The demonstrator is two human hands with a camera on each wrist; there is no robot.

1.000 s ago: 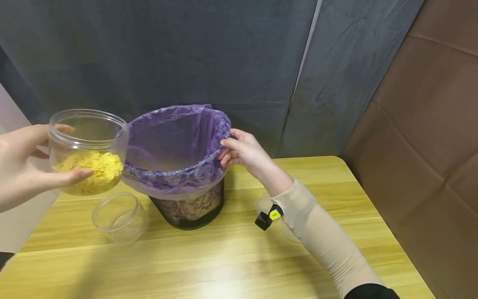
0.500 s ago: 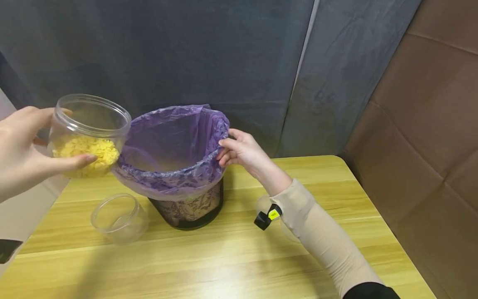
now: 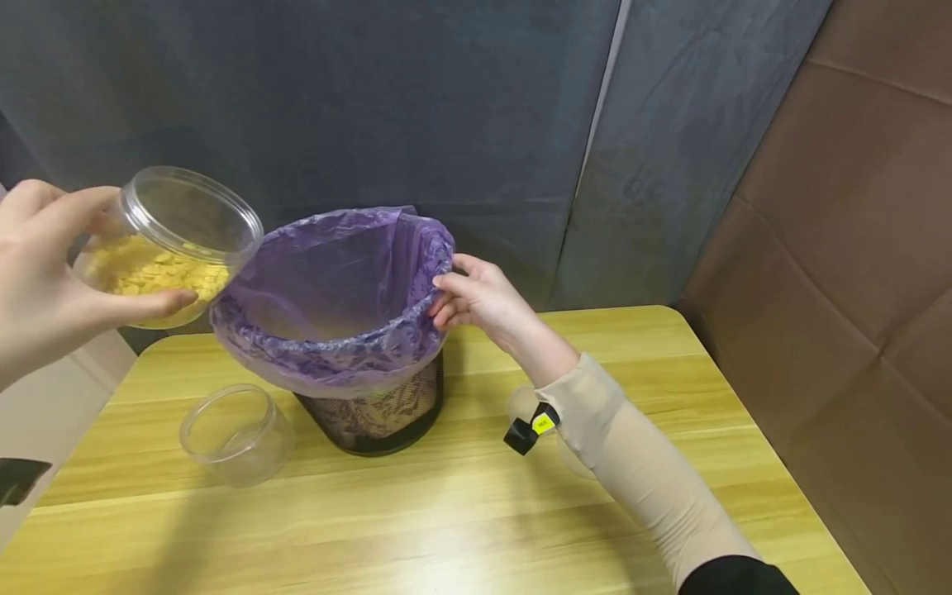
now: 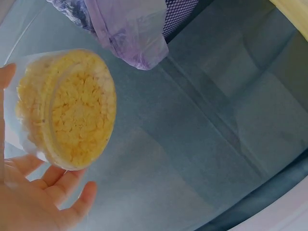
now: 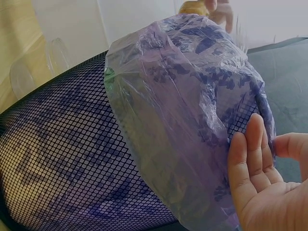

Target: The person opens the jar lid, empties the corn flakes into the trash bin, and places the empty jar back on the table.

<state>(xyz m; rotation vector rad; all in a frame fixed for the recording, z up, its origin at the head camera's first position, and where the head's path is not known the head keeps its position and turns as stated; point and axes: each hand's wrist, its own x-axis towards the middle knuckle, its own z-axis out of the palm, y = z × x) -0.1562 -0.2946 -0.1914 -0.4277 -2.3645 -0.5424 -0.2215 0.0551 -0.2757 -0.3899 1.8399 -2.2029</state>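
Observation:
Tilted toward the bin, a clear plastic jar (image 3: 195, 207) holds small yellow flakes (image 3: 167, 268) that have slid toward its lower side. My left hand (image 3: 67, 264) grips this jar around its side, thumb in front; the left wrist view shows the flakes through the jar's base (image 4: 79, 113). A black mesh bin (image 3: 379, 413) stands on the table, lined with a purple plastic bag (image 3: 335, 364) folded over its rim. At the rim's right side, my right hand (image 3: 483, 302) pinches the bag and rim between thumb and fingers. The jar's mouth is beside the bin's left rim.
A second clear jar (image 3: 238, 438), without a lid, stands on the wooden table (image 3: 416, 529) left of the bin. Partly hidden behind the right forearm lie clear round pieces (image 3: 523, 402). A dark grey curtain (image 3: 335, 99) hangs behind, and a brown panel (image 3: 840, 248) borders the right.
My left hand has raised the jar and tipped it toward the bin, and the flakes inside have shifted. The bag's left side has moved outward slightly. My right hand keeps its hold.

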